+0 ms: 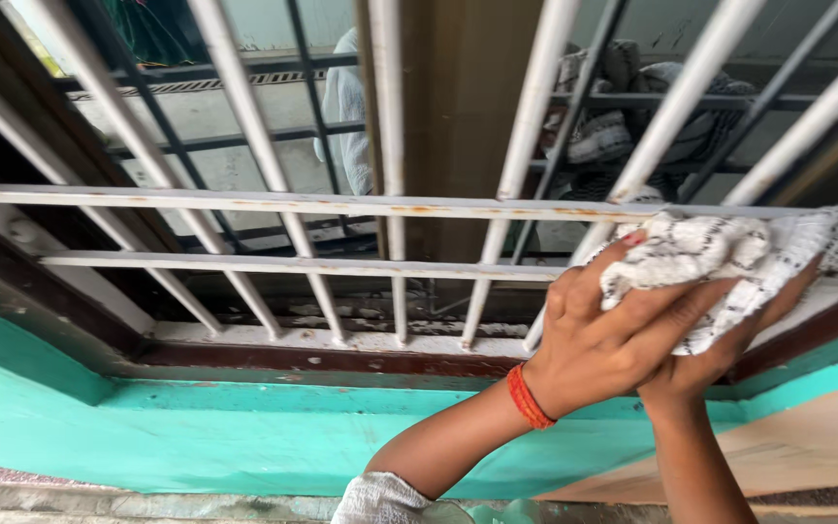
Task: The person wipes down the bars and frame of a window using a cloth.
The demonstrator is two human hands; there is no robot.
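1. Grip: my left hand [598, 340] lay closed over a bunched white patterned cloth [705, 257]; my right hand [729, 340], mostly hidden beneath, clasped the same cloth from below.
2. Cloth: it was pressed against a white upright bar [676, 107] where that bar met the upper horizontal rail [244, 201] of the window grille.
3. Surroundings: a red thread band [529, 398] circled my left wrist; the turquoise sill [196, 427] ran below.
4. Technique, as I judged it: wrapping the cloth fully around the bar and keeping firm pressure would clean all sides, rust-flecked joints especially.
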